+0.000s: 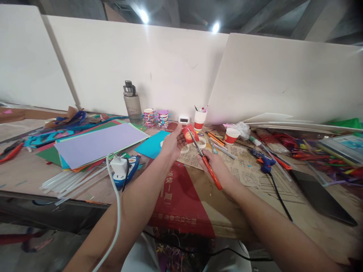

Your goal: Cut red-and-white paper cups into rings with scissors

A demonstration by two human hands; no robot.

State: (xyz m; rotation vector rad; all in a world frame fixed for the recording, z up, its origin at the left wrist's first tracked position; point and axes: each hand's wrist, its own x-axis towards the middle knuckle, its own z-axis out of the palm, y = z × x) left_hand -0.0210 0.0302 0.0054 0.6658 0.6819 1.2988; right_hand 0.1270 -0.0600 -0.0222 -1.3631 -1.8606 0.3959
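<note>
My left hand (172, 143) holds a small red paper cup (189, 133) with a gold mark, tilted on its side above the bench. My right hand (217, 166) grips orange-handled scissors (204, 160), and their metal blades reach up to the cup's rim. Both hands are over a sheet of brown cardboard with a red printed panel (181, 196). A roll of tape (201, 142) lies just behind the cup.
Coloured paper sheets, lilac on top (99, 143), lie at left with clear glue sticks (70, 181), a white charger and power strip (121, 168). A water bottle (132, 102), stacked decorated cups (155, 118), red-and-white cups (231, 135), a blue glue gun (263, 162) and a dark slab (320, 196) surround me.
</note>
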